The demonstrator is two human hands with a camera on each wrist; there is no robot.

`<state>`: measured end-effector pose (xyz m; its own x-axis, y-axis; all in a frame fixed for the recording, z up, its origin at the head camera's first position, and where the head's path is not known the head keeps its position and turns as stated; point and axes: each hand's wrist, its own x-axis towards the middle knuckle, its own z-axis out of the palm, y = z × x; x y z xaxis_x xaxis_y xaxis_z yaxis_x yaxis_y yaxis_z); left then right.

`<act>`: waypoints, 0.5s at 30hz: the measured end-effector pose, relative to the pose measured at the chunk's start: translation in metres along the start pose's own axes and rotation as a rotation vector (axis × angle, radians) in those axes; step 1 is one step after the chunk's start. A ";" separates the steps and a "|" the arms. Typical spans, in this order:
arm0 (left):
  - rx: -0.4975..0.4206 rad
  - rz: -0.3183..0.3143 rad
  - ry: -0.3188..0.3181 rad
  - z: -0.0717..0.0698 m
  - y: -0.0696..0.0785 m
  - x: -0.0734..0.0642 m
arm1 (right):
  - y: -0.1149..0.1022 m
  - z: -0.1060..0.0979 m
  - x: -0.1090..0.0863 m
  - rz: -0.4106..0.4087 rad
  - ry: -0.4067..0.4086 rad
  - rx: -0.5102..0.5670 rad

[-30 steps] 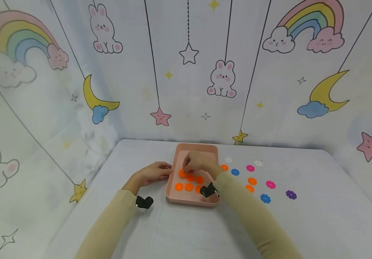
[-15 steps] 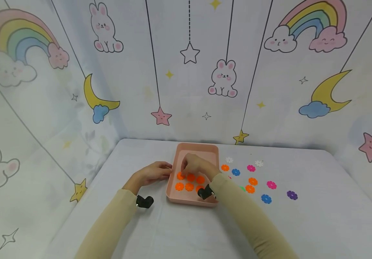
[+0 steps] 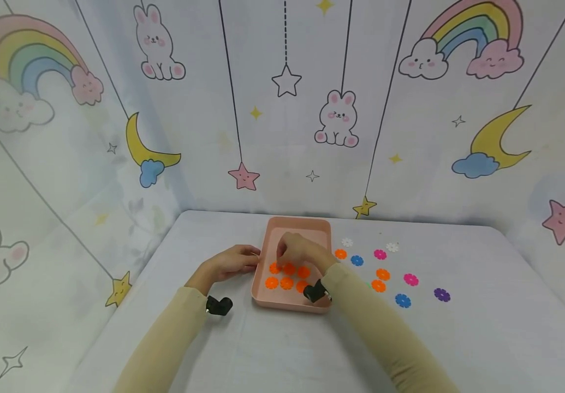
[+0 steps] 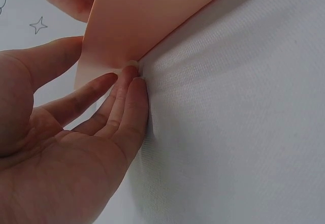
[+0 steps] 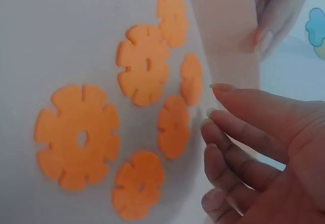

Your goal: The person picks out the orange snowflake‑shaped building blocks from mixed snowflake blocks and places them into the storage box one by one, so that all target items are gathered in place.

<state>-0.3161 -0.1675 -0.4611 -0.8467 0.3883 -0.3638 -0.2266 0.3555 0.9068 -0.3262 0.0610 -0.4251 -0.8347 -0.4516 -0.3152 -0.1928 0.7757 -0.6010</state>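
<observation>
Orange discs (image 3: 286, 283), six in two rows of three, lie in the tray (image 3: 287, 299); at the far-left one is the right hand (image 3: 296, 249), thumb and forefinger slightly apart, holding nothing. The left hand (image 3: 232, 261), fingers loosely bent, touches the tray's left wall. Since a second ago, that far-left disc has shifted nearer, level with its row. Right of the tray: three loose orange discs (image 3: 382, 274), two white (image 3: 347, 242), two blue (image 3: 403, 301), two pink (image 3: 411, 279), one purple (image 3: 441, 295) and, mostly hidden by the sleeve (image 3: 375, 319), some green (image 3: 368, 285).
</observation>
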 end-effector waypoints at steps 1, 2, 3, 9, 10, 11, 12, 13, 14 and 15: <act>-0.008 -0.006 0.003 0.000 0.000 0.000 | -0.001 -0.002 -0.003 0.004 -0.004 -0.004; -0.008 -0.006 0.003 0.000 -0.001 0.001 | -0.001 -0.005 -0.005 0.000 -0.004 -0.015; -0.007 -0.002 0.000 0.000 -0.001 0.001 | -0.002 -0.007 -0.008 -0.019 0.004 -0.031; 0.002 0.005 0.001 0.001 -0.001 0.001 | -0.002 -0.026 -0.028 -0.176 0.077 -0.107; 0.001 0.001 0.004 0.001 0.000 0.001 | -0.001 -0.029 -0.033 -0.190 0.085 -0.097; 0.005 0.002 0.006 0.002 0.000 0.001 | 0.001 -0.032 -0.037 -0.200 0.095 -0.082; 0.001 -0.003 0.010 0.002 0.000 0.001 | 0.003 -0.034 -0.041 -0.210 0.106 -0.068; -0.001 -0.004 0.011 0.002 0.000 0.001 | 0.005 -0.036 -0.045 -0.219 0.116 -0.053; -0.003 -0.004 0.010 0.002 0.001 0.001 | 0.008 -0.038 -0.048 -0.232 0.129 -0.049; -0.009 -0.002 0.006 0.002 0.001 0.001 | 0.010 -0.041 -0.052 -0.249 0.140 -0.043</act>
<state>-0.3159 -0.1654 -0.4613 -0.8493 0.3820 -0.3645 -0.2329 0.3484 0.9079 -0.3057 0.1104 -0.3849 -0.8213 -0.5679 -0.0553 -0.4201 0.6674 -0.6149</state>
